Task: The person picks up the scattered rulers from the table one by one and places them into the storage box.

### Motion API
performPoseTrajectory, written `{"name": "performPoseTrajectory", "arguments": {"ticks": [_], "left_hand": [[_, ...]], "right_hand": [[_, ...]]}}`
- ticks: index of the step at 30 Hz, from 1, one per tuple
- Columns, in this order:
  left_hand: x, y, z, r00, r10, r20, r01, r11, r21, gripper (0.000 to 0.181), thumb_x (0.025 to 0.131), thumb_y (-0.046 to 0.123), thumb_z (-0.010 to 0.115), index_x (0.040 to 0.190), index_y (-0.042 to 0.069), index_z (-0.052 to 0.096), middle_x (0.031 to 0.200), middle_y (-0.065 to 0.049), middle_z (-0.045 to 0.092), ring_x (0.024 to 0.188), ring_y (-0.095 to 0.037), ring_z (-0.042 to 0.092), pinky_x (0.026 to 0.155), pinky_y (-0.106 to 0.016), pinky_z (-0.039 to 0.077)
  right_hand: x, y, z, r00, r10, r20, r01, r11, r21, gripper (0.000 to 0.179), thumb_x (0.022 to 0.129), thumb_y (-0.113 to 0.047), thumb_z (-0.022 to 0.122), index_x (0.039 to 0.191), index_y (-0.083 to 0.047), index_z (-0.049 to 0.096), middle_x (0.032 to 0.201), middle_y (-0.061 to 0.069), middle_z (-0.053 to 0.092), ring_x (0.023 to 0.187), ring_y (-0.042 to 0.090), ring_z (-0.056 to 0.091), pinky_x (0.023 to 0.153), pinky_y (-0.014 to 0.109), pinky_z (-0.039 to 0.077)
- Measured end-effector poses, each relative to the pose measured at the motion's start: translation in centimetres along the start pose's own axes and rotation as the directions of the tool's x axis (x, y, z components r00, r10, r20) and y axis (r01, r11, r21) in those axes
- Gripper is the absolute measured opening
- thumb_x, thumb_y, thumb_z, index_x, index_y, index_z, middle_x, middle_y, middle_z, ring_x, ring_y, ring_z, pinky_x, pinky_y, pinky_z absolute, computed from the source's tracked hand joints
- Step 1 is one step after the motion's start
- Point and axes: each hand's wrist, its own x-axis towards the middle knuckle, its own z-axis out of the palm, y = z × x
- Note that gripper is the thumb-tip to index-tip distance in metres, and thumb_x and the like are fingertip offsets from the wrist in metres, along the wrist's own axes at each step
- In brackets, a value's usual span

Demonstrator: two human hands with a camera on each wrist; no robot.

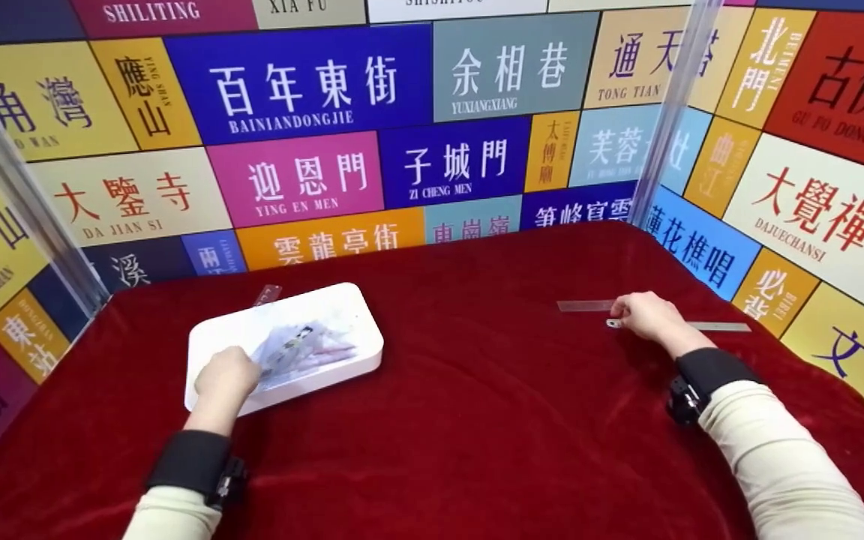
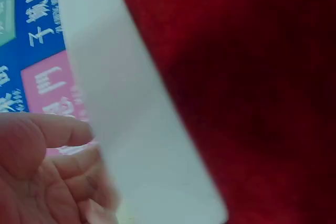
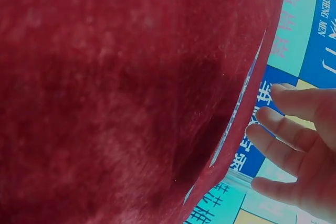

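A white box (image 1: 211,337) with rounded corners lies at the left of the red cloth, a greyish picture or clear-wrapped thing (image 1: 304,349) on its top. My left hand (image 1: 228,375) is over its near left part; in the left wrist view its loosely bent fingers (image 2: 65,129) are by the box's white side, their tips partly hidden. At the right, my right hand (image 1: 648,319) hovers low over a thin metal ruler (image 1: 721,327), hiding its middle. Behind it lies a clear ruler (image 1: 586,306). In the right wrist view the fingers (image 3: 275,150) are spread, with nothing seen between them.
Behind the box, a small clear strip (image 1: 268,295) pokes out. The red cloth (image 1: 477,420) spreads over the table, with creases. Printed sign walls (image 1: 297,82) stand at the back and sides, with clear corner posts (image 1: 661,127).
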Motion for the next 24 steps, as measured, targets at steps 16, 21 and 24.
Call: {"name": "performPoseTrajectory", "arguments": {"ticks": [16, 21, 24], "left_hand": [[-2.3, 5.5, 1.1, 0.962, 0.198, -0.186, -0.215, 0.974, -0.075, 0.03, 0.083, 0.015, 0.049, 0.102, -0.001, 0.066, 0.104, -0.021, 0.064, 0.096, -0.04, 0.059, 0.078, -0.054, 0.045], [-2.1, 5.3, 1.9, 0.963, 0.228, -0.141, -0.235, 0.971, -0.04, 0.026, 0.08, 0.013, 0.051, 0.097, -0.002, 0.066, 0.097, -0.022, 0.065, 0.09, -0.039, 0.061, 0.075, -0.052, 0.046], [-2.1, 5.1, 2.2, 0.966, 0.235, -0.104, -0.241, 0.97, -0.042, 0.022, 0.079, 0.011, 0.052, 0.091, -0.003, 0.065, 0.091, -0.021, 0.066, 0.084, -0.037, 0.062, 0.071, -0.049, 0.047]], "right_hand": [[2.0, 0.3, 1.2, 0.971, -0.163, 0.174, 0.199, 0.957, -0.21, 0.014, 0.072, 0.005, 0.059, 0.077, -0.008, 0.06, 0.069, 0.006, 0.053, 0.063, 0.023, 0.046, 0.058, 0.036, 0.04], [1.9, 0.7, 1.3, 0.965, -0.211, 0.158, 0.242, 0.945, -0.219, 0.011, 0.07, 0.005, 0.062, 0.075, -0.004, 0.059, 0.071, 0.008, 0.055, 0.066, 0.026, 0.05, 0.061, 0.039, 0.044], [1.8, 0.8, 1.4, 0.967, -0.212, 0.138, 0.238, 0.949, -0.207, 0.01, 0.068, 0.003, 0.064, 0.072, -0.004, 0.058, 0.072, 0.008, 0.053, 0.066, 0.026, 0.051, 0.061, 0.039, 0.045]]}}
